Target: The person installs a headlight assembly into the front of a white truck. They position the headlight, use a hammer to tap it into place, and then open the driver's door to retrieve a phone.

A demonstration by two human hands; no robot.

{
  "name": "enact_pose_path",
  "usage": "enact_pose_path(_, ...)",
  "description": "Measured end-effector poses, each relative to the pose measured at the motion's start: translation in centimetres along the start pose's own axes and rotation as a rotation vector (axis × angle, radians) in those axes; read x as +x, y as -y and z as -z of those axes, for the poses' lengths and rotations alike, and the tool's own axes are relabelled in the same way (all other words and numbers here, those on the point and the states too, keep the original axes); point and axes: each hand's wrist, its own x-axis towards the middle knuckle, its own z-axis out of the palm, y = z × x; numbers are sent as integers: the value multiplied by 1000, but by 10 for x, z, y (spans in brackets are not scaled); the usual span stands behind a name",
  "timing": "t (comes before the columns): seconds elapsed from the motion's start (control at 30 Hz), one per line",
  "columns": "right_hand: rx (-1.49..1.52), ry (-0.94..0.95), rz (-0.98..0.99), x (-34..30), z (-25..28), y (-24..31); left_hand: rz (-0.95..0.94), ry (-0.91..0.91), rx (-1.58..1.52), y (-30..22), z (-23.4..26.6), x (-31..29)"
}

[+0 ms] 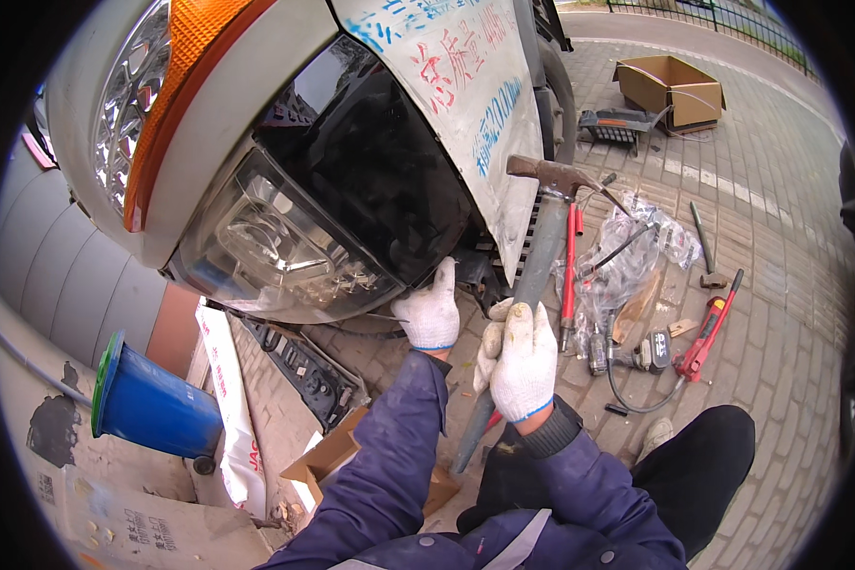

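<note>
My right hand (pixel 522 366), in a white knit glove, is closed around the grey handle of a claw hammer (pixel 539 261). The hammer's rusty head points up and away, beside the torn edge of a white body panel (pixel 465 85). My left hand (pixel 429 313), gloved too, has its index finger stretched up against the lower corner of a glossy black panel (pixel 380 161). Just left of that hand is the clear headlight (pixel 275 237) of a white vehicle. A dark bracket (pixel 480 280) shows between my hands, partly hidden behind the hammer handle.
On the brick paving to the right lie a red bar (pixel 569 275), crumpled clear plastic (pixel 627 247), a cordless tool (pixel 648 351) and a red hydraulic pump (pixel 703 347). A cardboard box (pixel 679 90) stands farther back. At left are a blue bin (pixel 157 404) and a black trim part (pixel 299 370).
</note>
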Motion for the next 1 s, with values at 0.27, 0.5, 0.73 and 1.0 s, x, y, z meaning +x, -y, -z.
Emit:
enact_pose_path(0.27,25,73,12,4,19,34,5,67,56,-2,-2,-2)
enact_pose_path(0.5,-278,149,-85,9,-2,18,178,73,-211,0,-9,-4)
enact_pose_path(0.73,54,-77,104,11,9,18,6,20,21,-1,-4,-4)
enact_pose_path(1.0,-215,7,-105,16,7,15,37,9,-46,0,-7,-1)
